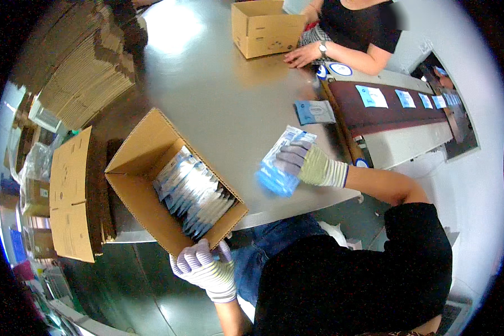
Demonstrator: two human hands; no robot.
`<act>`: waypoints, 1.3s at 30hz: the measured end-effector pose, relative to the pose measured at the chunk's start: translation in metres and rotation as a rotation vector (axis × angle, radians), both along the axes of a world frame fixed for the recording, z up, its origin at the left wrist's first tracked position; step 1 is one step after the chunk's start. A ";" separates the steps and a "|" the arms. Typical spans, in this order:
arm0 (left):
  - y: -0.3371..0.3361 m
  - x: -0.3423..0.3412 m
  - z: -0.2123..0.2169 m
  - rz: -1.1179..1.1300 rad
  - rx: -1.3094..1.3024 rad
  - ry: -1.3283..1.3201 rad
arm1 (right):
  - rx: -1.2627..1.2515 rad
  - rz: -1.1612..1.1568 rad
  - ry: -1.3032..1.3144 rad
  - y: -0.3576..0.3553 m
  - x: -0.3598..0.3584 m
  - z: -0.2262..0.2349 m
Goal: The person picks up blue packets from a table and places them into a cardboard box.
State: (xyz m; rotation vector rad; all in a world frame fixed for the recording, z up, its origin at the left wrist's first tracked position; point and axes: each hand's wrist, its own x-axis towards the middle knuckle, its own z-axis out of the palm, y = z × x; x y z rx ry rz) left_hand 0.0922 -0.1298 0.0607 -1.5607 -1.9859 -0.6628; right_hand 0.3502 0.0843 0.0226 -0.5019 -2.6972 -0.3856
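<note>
The right hand (299, 161), in a striped knit glove with grey fingertips, is in the middle of the frame, above the table (218, 95). Its grip is clenched around a bundle of flat blue-and-white packets (280, 162); the bundle stands out from the hand toward the upper left and the lower left.

The left hand (204, 269), in the same kind of glove, is at the lower centre of the frame. Its fingers curl over the near lower corner of an open box (134, 168) — so the grip is grasping the cardboard edge. The box lies tilted at the table's near edge, left of centre, with its opening toward the upper right. Inside it, more packets (193, 193) stand on edge in a tight row.

One single packet (315, 111) lies flat on the table, to the upper right of the bundle, near a dark conveyor belt (386, 112) that carries several pale packets.

At the top of the frame another person rests a hand (302, 56) beside a second box (266, 28). Flat folded cartons (73, 193) are stacked at the left — more of them in the upper left corner.
</note>
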 end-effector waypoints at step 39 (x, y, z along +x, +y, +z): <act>0.016 -0.013 0.024 -0.116 -0.050 -0.096 | -0.567 0.191 -0.983 0.065 -0.312 0.069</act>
